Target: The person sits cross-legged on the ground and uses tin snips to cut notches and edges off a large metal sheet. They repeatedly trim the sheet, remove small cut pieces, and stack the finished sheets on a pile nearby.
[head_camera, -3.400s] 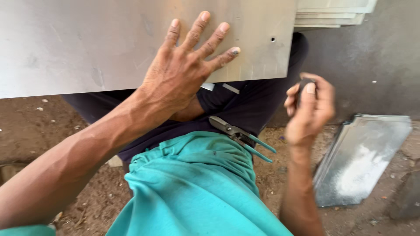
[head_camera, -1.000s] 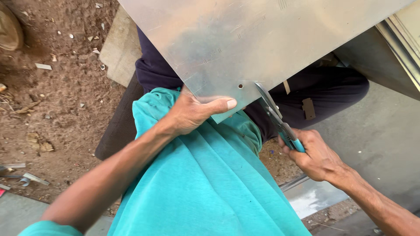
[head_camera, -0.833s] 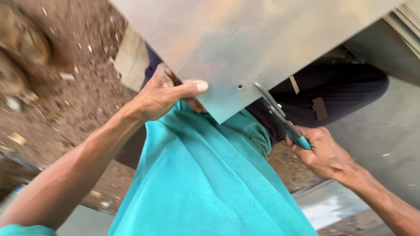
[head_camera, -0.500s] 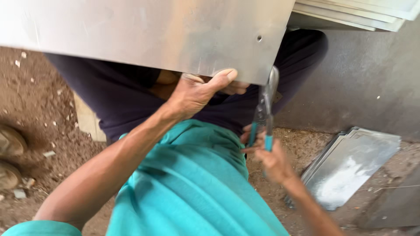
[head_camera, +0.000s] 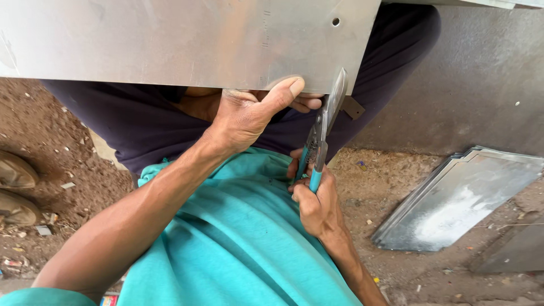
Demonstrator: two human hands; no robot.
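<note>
A large flat metal sheet [head_camera: 170, 39] lies across my lap at the top of the view. My left hand [head_camera: 249, 116] grips its near edge, thumb on top and fingers underneath. My right hand [head_camera: 317, 201] holds a pair of tin snips [head_camera: 320, 136] with teal handles. The snips point upward, and their blades meet the sheet's near edge close to its right corner. A small round hole [head_camera: 336, 21] sits in the sheet near that corner.
A stack of flat metal pieces [head_camera: 459, 198] lies on the dirt ground at the right. A grey wall [head_camera: 487, 79] rises behind it. Two worn shoes [head_camera: 17, 187] rest at the left edge. My teal shirt fills the lower centre.
The view swung so the sheet now lies level across the top. My left hand moved from flat on the sheet to gripping its edge. My right hand brought the snips up to the edge.
</note>
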